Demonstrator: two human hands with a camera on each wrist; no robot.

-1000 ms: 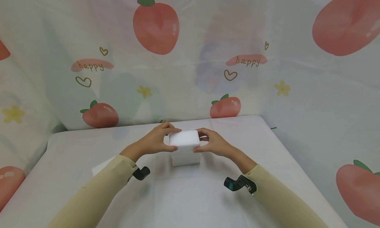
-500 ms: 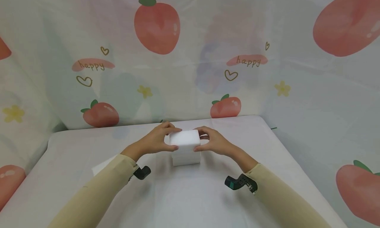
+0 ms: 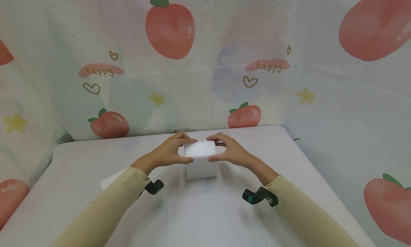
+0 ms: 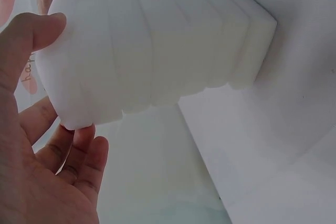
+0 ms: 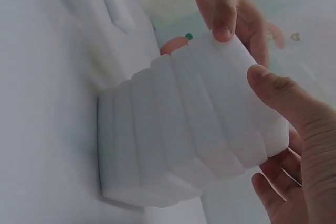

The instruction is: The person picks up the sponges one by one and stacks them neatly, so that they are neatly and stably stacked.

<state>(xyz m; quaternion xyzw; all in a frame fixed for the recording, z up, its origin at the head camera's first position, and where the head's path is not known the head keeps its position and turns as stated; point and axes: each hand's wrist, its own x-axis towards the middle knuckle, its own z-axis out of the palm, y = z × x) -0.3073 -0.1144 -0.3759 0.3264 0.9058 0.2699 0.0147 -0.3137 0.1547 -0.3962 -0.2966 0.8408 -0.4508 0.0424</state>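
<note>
A stack of several white sponge blocks (image 3: 201,172) stands upright on the table, its layers slightly uneven. My left hand (image 3: 167,151) holds the top sponge (image 3: 199,149) at its left end, thumb on the near side and fingers at the far side. At the right end, my right hand (image 3: 236,152) spans the same sponge between thumb and fingers. The left wrist view shows the left thumb (image 4: 50,30) bent against the top layer. In the right wrist view, the right thumb (image 5: 270,82) touches the top layer's edge, with fingertips at its other side.
Another white sponge (image 3: 110,179) lies on the table at the left, partly hidden by the left sleeve (image 3: 109,204). The white table cover (image 3: 205,218) spreads around the stack. A fruit-patterned curtain (image 3: 199,79) hangs behind and at both sides.
My right hand has shifted slightly left and farther back along the top sponge's right end. The left hand and the stack look nearly still.
</note>
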